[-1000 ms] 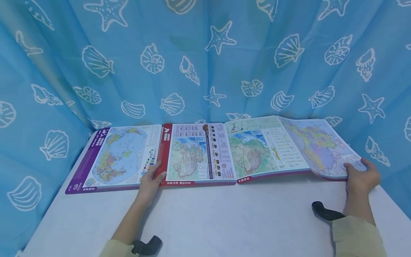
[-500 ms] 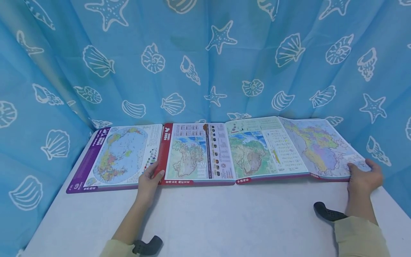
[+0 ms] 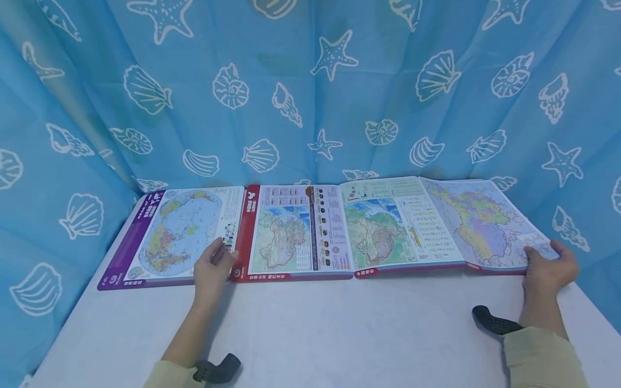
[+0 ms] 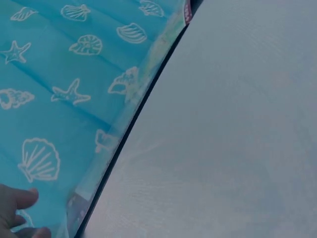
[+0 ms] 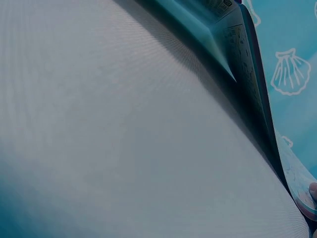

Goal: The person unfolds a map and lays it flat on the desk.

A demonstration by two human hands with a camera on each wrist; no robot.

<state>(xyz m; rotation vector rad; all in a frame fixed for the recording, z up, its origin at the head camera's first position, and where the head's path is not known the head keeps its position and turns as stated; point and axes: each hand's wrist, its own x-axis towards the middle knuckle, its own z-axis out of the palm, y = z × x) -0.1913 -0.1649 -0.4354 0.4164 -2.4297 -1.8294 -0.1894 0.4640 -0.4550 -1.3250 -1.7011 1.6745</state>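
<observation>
In the head view, several printed maps lie side by side along the back of the table: a purple-edged world map [image 3: 180,231], a red-edged map [image 3: 286,237], a green relief map [image 3: 378,231] and a multicoloured map [image 3: 485,221] at far right. My left hand [image 3: 212,275] is over the world map's lower right corner, thumb and fingers apart with nothing between them. My right hand [image 3: 553,269] pinches the multicoloured map's near right corner, thumb on top and some fingers hidden. Raised map edges [image 5: 257,74] show in the right wrist view.
A white table surface [image 3: 368,328] spreads in front of the maps. Behind and beside it hangs a blue curtain [image 3: 291,81] with white shells and starfish. Black curved pieces, such as this one [image 3: 492,320], sit at both wrists.
My left hand has moved left, off the red-edged map's left border, and its fingers have come away. My right hand shifted slightly right, and the multicoloured map's near edge lies straighter.
</observation>
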